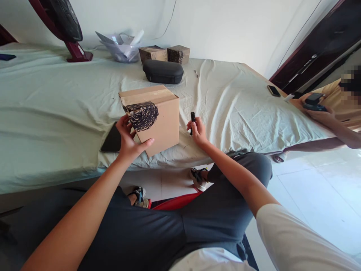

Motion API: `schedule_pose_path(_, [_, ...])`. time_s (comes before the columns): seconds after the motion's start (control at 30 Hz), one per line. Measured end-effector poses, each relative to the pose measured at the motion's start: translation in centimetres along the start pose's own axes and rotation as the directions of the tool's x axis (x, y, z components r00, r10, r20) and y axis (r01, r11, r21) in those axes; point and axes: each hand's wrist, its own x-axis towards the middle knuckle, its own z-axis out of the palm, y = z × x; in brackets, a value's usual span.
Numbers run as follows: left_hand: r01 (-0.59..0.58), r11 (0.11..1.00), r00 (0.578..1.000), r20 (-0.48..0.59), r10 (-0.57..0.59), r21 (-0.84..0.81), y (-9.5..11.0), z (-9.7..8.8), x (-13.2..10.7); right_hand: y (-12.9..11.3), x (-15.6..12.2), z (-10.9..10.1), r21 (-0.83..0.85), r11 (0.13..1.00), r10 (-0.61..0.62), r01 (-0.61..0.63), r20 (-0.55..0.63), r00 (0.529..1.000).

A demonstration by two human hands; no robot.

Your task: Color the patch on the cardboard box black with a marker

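A brown cardboard box point(162, 116) stands near the front edge of a table covered in a pale green cloth point(56, 98). One face of the box bears a patch of black scribble point(142, 115). My left hand point(128, 141) grips the box at its near left corner, thumb under the lower edge. My right hand point(199, 131), just right of the box, is closed round a black marker point(192, 119) held upright above the cloth.
A dark flat phone or tablet point(112, 140) lies left of the box. Behind are a black case point(163, 71), two wooden blocks point(165, 54), a bowl of papers point(122, 47) and a fan point(66, 26). At right another person's hand point(321, 113) holds a device; a phone point(273, 90) lies there.
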Motion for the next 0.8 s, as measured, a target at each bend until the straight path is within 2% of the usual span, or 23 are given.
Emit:
schedule_pose_path(0.13, [-0.011, 1.0, 1.0, 0.002, 0.011, -0.011, -0.1, 0.1, 0.0, -0.7, -0.2, -0.6, -0.061, 0.997, 0.045, -0.041, 0.067, 0.997])
schedule_pose_path(0.3, [-0.009, 1.0, 1.0, 0.021, 0.009, 0.004, -0.5, 0.0, 0.0, -1.2, 0.2, -1.2, -0.172, 0.977, 0.143, -0.13, 0.068, 0.987])
schedule_pose_path(0.43, [0.011, 1.0, 1.0, 0.021, -0.011, 0.003, -0.8, 0.1, 0.2, -0.9, 0.6, -1.6, -0.346, 0.919, 0.218, -0.187, 0.051, 0.975])
schedule_pose_path(0.57, [0.079, 0.996, 0.997, 0.009, -0.078, -0.04, -0.6, 0.3, 0.5, 0.1, 1.3, -2.3, -0.506, 0.826, 0.279, -0.248, -0.014, 0.96])
schedule_pose_path(0.63, [0.117, 0.991, 0.993, 0.002, -0.117, -0.061, -0.3, 0.5, 0.8, 0.7, 1.9, -2.7, -0.534, 0.811, 0.251, -0.24, -0.052, 0.967])
schedule_pose_path(0.7, [0.155, 0.986, 0.988, 0.012, -0.154, -0.069, -0.1, 0.7, 1.0, 1.5, 2.5, -3.1, -0.499, 0.846, 0.182, -0.19, -0.064, 0.981])
schedule_pose_path(0.8, [0.186, 0.98, 0.982, 0.039, -0.184, -0.075, -0.1, 1.0, 1.3, 2.8, 3.2, -3.2, -0.441, 0.889, 0.129, -0.125, -0.02, 0.991])
